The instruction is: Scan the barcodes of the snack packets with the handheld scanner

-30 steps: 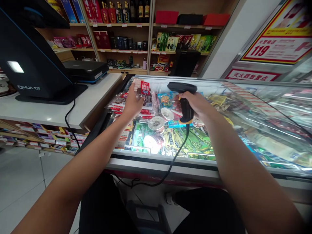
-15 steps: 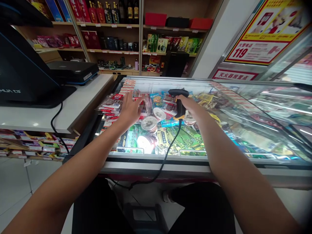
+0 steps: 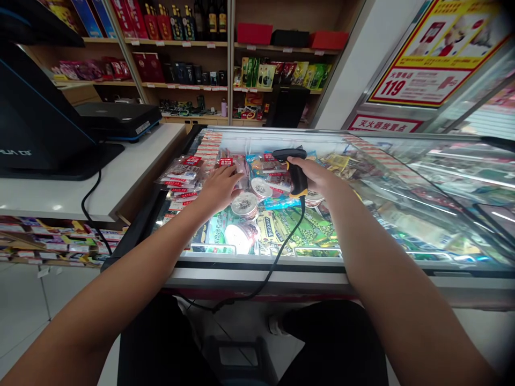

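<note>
Two bare hands reach forward over a glass-topped display case (image 3: 261, 274). Palm down, the left hand (image 3: 219, 188) is spread loosely, thumb apart from the fingers, over a red-labelled packet (image 3: 226, 161); whether it presses on the packet cannot be told. Closed around the grip of a black and yellow handheld scanner (image 3: 296, 179), the right hand (image 3: 313, 171) holds it above the goods, right of the left hand. A black cable (image 3: 280, 252) runs from the grip over the case's front edge.

Clear packets (image 3: 183, 172) lie piled left of the left hand; round tubs (image 3: 244, 203) and green bags (image 3: 316, 228) sit nearer the person. To the left, a white counter (image 3: 131, 174) bears a flat black device (image 3: 116, 117) and a tall black machine (image 3: 36, 118). Behind stand wooden shelves (image 3: 173, 42) with bottles, boxes and bags. A red and yellow sign (image 3: 422, 59) hangs at right.

The scanner hides most of the right fingers. The frame cuts off the machine, its lettering incomplete. Glare bleaches one tub's lid, and reflections blur the goods at right. Dark-clothed legs partly cover a grey stool (image 3: 237, 351).
</note>
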Action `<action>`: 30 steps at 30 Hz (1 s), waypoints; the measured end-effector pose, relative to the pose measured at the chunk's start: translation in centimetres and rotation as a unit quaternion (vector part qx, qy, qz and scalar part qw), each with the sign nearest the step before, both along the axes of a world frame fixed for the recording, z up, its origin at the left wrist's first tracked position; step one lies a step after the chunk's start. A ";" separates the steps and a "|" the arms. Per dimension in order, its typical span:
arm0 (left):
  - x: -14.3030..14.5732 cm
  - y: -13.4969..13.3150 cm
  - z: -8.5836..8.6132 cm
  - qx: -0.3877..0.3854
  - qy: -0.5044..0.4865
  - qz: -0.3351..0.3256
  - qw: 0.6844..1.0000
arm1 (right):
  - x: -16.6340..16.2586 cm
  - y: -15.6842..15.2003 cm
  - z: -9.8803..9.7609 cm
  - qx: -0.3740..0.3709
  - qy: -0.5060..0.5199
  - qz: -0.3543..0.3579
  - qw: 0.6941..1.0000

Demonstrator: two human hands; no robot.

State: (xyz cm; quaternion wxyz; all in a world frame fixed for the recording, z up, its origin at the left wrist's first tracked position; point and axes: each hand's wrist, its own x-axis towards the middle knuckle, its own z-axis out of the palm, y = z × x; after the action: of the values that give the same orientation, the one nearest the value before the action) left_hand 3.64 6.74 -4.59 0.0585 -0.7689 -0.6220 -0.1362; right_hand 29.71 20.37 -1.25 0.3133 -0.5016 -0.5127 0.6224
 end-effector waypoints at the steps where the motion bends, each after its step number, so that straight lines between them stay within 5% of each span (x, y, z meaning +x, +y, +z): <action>1: 0.4 -0.1 0.1 0.004 0.001 -0.006 1.000 | 0.1 0.1 0.0 0.000 0.000 -0.002 1.000; 9: 3.8 -0.2 -0.5 -0.083 0.038 -0.084 0.992 | 1.3 0.9 -0.3 0.002 -0.004 0.044 0.999; 17: 4.0 0.4 -1.0 -0.095 0.027 -0.077 0.992 | 0.1 -1.2 0.7 -0.022 0.100 0.094 0.990; 26: 4.2 0.4 -1.4 -0.062 0.018 -0.077 0.995 | -4.1 -3.8 0.3 -0.076 0.081 0.037 0.993; 30: 3.7 0.2 -0.8 -0.065 -0.083 -0.098 0.990 | -3.8 -3.8 0.8 -0.055 0.074 0.031 0.995</action>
State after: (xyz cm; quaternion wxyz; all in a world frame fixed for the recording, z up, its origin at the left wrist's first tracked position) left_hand 7.36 6.96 -5.44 -0.0574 -0.8145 -0.5535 -0.1638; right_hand 25.91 16.58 -0.44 0.3026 -0.4546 -0.4686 0.6944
